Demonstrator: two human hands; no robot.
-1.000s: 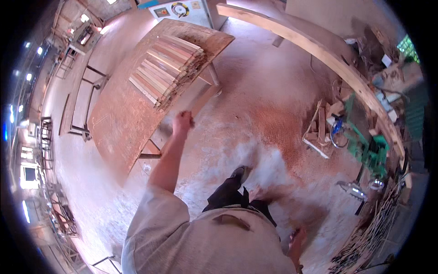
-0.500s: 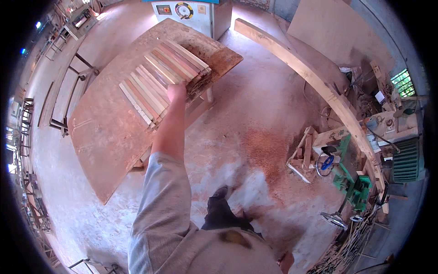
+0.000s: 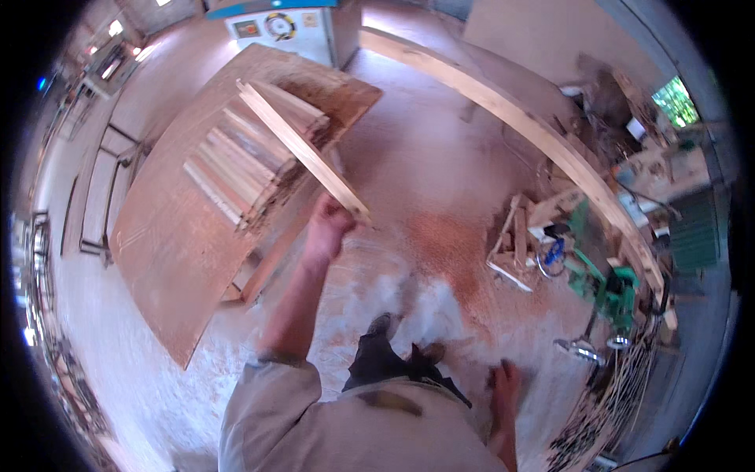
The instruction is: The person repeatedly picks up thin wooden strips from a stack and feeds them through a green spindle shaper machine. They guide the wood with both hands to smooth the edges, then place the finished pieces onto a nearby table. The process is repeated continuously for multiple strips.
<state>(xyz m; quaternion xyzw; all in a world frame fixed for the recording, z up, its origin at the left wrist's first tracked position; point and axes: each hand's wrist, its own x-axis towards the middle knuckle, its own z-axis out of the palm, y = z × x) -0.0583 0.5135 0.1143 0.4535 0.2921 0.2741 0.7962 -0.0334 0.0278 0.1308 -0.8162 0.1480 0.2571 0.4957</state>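
Observation:
My left hand (image 3: 329, 224) is closed around the near end of a pale wooden strip (image 3: 303, 149). The strip slants up and left from the hand, and its far end passes over the pile on the wooden board table (image 3: 157, 236). Several more wooden strips (image 3: 240, 161), pale and reddish, lie side by side in a stack there. Low on the right, my right hand (image 3: 506, 385) hangs beside my body, away from the table. Its fingers look loosely apart and nothing shows in them, though the hand is somewhat blurred.
A long curved-looking timber beam (image 3: 503, 102) crosses the right side. Below it stands a green machine (image 3: 613, 295) with handwheels, near a heap of thin sticks (image 3: 605, 417). Reddish sawdust (image 3: 448, 252) covers the floor ahead. A white and blue cabinet (image 3: 287, 35) stands behind the table.
My left hand has drawn back from the stack, lifting one wooden strip off it and swinging its near end to the right. My right hand has come into view at the lower right.

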